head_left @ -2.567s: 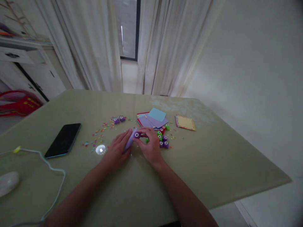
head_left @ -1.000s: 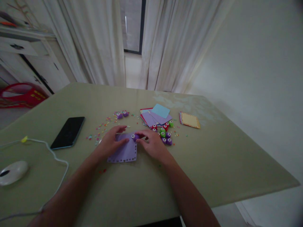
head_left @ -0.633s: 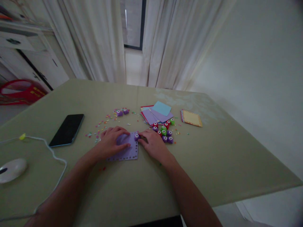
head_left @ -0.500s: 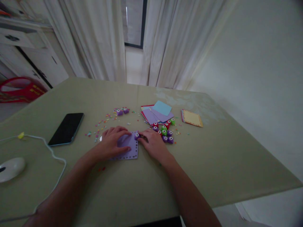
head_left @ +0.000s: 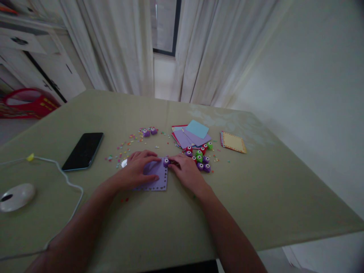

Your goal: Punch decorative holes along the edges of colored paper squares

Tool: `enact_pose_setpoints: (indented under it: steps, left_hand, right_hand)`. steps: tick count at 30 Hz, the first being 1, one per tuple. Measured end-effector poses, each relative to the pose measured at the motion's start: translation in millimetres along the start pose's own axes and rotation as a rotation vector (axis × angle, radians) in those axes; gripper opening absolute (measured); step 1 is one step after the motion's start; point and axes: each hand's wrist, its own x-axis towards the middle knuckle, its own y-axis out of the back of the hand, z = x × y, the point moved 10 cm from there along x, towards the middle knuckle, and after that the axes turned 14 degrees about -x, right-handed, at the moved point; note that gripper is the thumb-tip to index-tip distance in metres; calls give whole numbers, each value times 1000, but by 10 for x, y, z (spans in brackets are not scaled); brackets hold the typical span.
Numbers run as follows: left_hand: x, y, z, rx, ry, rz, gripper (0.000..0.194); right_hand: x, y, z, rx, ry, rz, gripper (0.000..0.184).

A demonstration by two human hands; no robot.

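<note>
A purple paper square with punched holes along its edges lies flat on the green table. My left hand rests on it, fingers spread flat, holding it down. My right hand is closed on a small purple paper punch set at the sheet's top right corner. Right beside that hand lies a cluster of several small punches, red, green and purple.
A stack of coloured paper and a yellow bordered sheet lie beyond the punches. Two more purple punches and scattered confetti sit left of centre. A black phone, a white cable and a white mouse lie at the left.
The purple sheet, earlier lifted and curled between my hands, now lies flat. My left hand has spread over it and the punch sits at its top right corner.
</note>
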Motion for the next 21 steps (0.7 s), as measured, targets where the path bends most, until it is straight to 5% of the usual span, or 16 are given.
enact_pose_setpoints:
  steps: [21]
  left_hand:
    - [-3,-49,56,46,39,62,66]
  right_hand:
    - [-2,12,19,10,12,-12,29]
